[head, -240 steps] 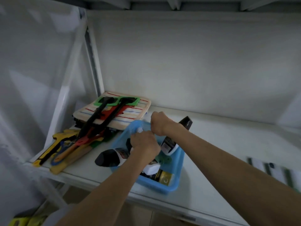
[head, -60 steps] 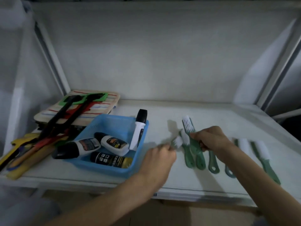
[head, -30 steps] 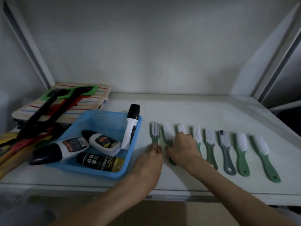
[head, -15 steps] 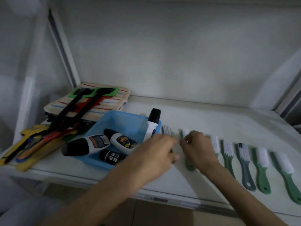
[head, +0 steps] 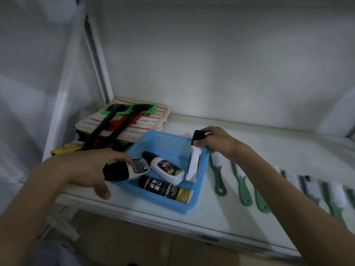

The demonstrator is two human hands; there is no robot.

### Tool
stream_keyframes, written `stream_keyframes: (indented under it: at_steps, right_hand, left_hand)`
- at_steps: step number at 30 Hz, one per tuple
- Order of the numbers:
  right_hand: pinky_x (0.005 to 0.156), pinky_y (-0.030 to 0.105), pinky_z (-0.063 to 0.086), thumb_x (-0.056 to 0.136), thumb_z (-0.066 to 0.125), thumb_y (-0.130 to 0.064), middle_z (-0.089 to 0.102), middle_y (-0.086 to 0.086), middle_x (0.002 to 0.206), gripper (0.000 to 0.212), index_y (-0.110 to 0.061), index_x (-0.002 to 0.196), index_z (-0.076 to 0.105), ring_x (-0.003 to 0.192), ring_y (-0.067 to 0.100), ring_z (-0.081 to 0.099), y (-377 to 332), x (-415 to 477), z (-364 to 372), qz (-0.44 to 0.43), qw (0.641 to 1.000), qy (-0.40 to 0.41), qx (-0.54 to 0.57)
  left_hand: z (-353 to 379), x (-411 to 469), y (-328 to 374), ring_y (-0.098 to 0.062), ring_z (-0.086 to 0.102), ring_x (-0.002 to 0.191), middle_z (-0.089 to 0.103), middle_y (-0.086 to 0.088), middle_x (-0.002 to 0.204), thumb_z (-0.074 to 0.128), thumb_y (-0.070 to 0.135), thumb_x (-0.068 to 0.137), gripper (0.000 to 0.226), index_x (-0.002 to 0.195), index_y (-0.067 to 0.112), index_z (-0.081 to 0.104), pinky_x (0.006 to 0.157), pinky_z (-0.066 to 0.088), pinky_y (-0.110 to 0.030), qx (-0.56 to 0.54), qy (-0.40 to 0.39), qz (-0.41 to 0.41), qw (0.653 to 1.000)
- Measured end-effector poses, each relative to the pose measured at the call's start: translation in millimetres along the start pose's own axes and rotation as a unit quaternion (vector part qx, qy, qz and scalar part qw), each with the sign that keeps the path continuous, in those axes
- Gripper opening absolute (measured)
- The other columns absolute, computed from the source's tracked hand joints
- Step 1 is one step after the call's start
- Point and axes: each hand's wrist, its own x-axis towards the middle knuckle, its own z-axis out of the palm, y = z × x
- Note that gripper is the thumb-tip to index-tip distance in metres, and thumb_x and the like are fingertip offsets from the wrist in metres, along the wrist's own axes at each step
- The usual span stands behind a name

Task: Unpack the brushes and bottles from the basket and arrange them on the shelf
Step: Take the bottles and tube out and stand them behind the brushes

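Observation:
A blue basket (head: 199, 187) sits on the white shelf (head: 269, 146). My left hand (head: 86, 169) closes around a black-capped white bottle (head: 134, 168) at the basket's left rim. My right hand (head: 215, 140) grips the black top of an upright white bottle (head: 193, 166) leaning on the right wall. A second black-capped white bottle (head: 165, 167) and a black and gold bottle (head: 165, 188) lie inside. Several green-handled brushes (head: 218, 175) lie in a row to the right of the basket.
A striped cloth pad (head: 149, 120) with long-handled black, red and green tools (head: 107, 127) lies at the back left. A white upright post (head: 96, 60) bounds the left side. The shelf's front edge (head: 192, 229) runs just below the basket.
Both hands left the row of brushes and moved left to the basket. The left hand took hold of the leftmost bottle and the right hand took the upright one. The view swung left.

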Motion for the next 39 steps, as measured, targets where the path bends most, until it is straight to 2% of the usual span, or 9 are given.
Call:
stream_keyframes:
  at_steps: [7, 11, 17, 20, 23, 26, 31, 35, 39]
  right_hand:
    - [0.057, 0.025, 0.039, 0.069, 0.086, -0.027, 0.069, 0.019, 0.102, 0.063, -0.008, 0.113, 0.045, 0.07, 0.016, 0.053, 2, -11, 1, -0.037, 0.997, -0.053, 0.041]
    - [0.059, 0.024, 0.046, 0.066, 0.088, -0.029, 0.072, 0.013, 0.103, 0.06, -0.01, 0.109, 0.05, 0.073, 0.016, 0.064, 0, -21, 1, -0.077, 0.996, -0.022, 0.029]
    - [0.042, 0.02, 0.038, 0.066, 0.088, -0.017, 0.067, 0.004, 0.075, 0.048, -0.007, 0.104, 0.061, 0.037, 0.004, 0.046, -8, -21, -52, -0.124, 0.964, 0.142, 0.184]
    - [0.045, 0.016, 0.04, 0.064, 0.089, -0.023, 0.069, 0.005, 0.08, 0.051, -0.009, 0.106, 0.062, 0.042, 0.001, 0.053, -7, -8, -91, -0.136, 0.947, 0.238, 0.169]
    - [0.064, 0.025, 0.054, 0.061, 0.09, -0.027, 0.072, 0.007, 0.093, 0.057, -0.01, 0.107, 0.061, 0.072, 0.014, 0.068, 8, 10, -115, -0.116, 0.942, 0.296, 0.109]
    - [0.078, 0.036, 0.057, 0.06, 0.089, -0.026, 0.071, 0.01, 0.101, 0.058, -0.009, 0.106, 0.06, 0.088, 0.025, 0.069, 37, 28, -118, -0.059, 0.936, 0.34, 0.073]
    - [0.069, 0.03, 0.053, 0.063, 0.089, -0.028, 0.071, 0.012, 0.104, 0.057, -0.01, 0.108, 0.059, 0.082, 0.023, 0.065, 63, 53, -105, -0.029, 0.933, 0.356, 0.041]
    - [0.073, 0.035, 0.057, 0.063, 0.088, -0.034, 0.068, 0.012, 0.108, 0.062, -0.01, 0.11, 0.055, 0.09, 0.026, 0.066, 66, 63, -104, -0.036, 0.935, 0.352, 0.011]
    - [0.073, 0.031, 0.05, 0.067, 0.086, -0.037, 0.065, 0.011, 0.113, 0.068, -0.008, 0.117, 0.051, 0.093, 0.024, 0.061, 65, 60, -98, -0.048, 0.944, 0.323, -0.055]
  left_hand:
    - [5, 12, -17, 0.007, 0.059, 0.101, 0.065, 0.026, 0.107, 0.086, 0.036, 0.065, 0.046, 0.103, 0.052, 0.067, 0.09, 0.05, -0.023, -0.092, 0.139, 0.114, 0.979]
    - [-2, 19, -12, 0.002, 0.064, 0.092, 0.071, 0.019, 0.093, 0.083, 0.036, 0.068, 0.027, 0.093, 0.04, 0.072, 0.083, 0.051, -0.025, -0.158, 0.24, 0.11, 0.952]
    - [-39, 26, 27, -0.015, 0.068, 0.086, 0.071, 0.012, 0.091, 0.074, 0.045, 0.076, 0.022, 0.093, 0.036, 0.066, 0.079, 0.057, -0.039, -0.182, 0.384, 0.115, 0.898]
    - [-60, 45, 73, -0.02, 0.065, 0.087, 0.07, 0.003, 0.094, 0.071, 0.048, 0.079, 0.03, 0.1, 0.028, 0.063, 0.083, 0.052, -0.038, -0.172, 0.428, 0.156, 0.873]
    - [-77, 84, 127, -0.022, 0.061, 0.091, 0.067, -0.001, 0.1, 0.064, 0.058, 0.079, 0.039, 0.105, 0.031, 0.062, 0.084, 0.049, -0.032, -0.149, 0.464, 0.179, 0.854]
    - [-86, 136, 181, -0.026, 0.061, 0.102, 0.068, -0.002, 0.106, 0.055, 0.067, 0.075, 0.042, 0.105, 0.037, 0.061, 0.092, 0.05, -0.041, -0.138, 0.434, 0.206, 0.866]
    - [-56, 210, 243, -0.025, 0.063, 0.089, 0.067, -0.003, 0.097, 0.059, 0.051, 0.087, 0.031, 0.1, 0.022, 0.062, 0.081, 0.053, -0.039, -0.099, 0.332, 0.241, 0.907]
    - [-31, 244, 253, -0.029, 0.061, 0.088, 0.062, -0.006, 0.098, 0.06, 0.053, 0.083, 0.033, 0.097, 0.022, 0.058, 0.069, 0.047, -0.034, -0.058, 0.294, 0.214, 0.93]
    - [-19, 246, 245, -0.029, 0.057, 0.095, 0.057, -0.008, 0.11, 0.059, 0.058, 0.082, 0.049, 0.115, 0.022, 0.051, 0.071, 0.042, -0.034, -0.013, 0.3, 0.176, 0.938]
